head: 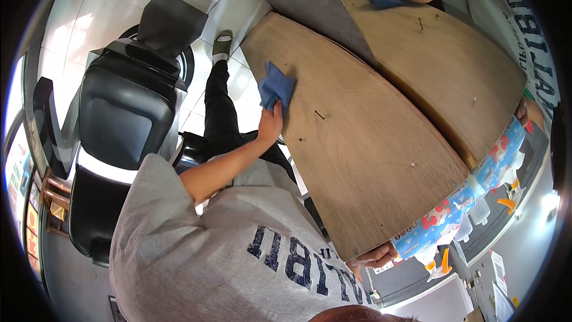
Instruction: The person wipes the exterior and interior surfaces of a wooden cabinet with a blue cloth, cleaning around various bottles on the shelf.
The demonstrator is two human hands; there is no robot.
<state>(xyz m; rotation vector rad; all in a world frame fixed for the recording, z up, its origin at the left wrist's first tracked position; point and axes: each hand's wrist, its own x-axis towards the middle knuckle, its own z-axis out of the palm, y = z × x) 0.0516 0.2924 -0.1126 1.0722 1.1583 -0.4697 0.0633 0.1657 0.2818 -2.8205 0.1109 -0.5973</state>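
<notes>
My left hand (270,120) grips a crumpled blue cloth (276,85) against the long near edge of a brown wood-grain board (366,156). Several small screw heads or holes dot its surface, along with a dark nail-like piece (319,115). Down at the board's right end is my right hand (375,257), fingers curled by the corner. Its fingertips meet the end of a blue soft pack (440,223) with cartoon print and writing. Whether they grip the pack or the board edge cannot be told, as the palm is hidden.
A mirror (447,62) along the board's far side reflects the board and both hands. Left of me stands a black padded salon chair (125,112) on white floor tiles (62,49). Beyond the pack are spray bottles with orange triggers (444,264).
</notes>
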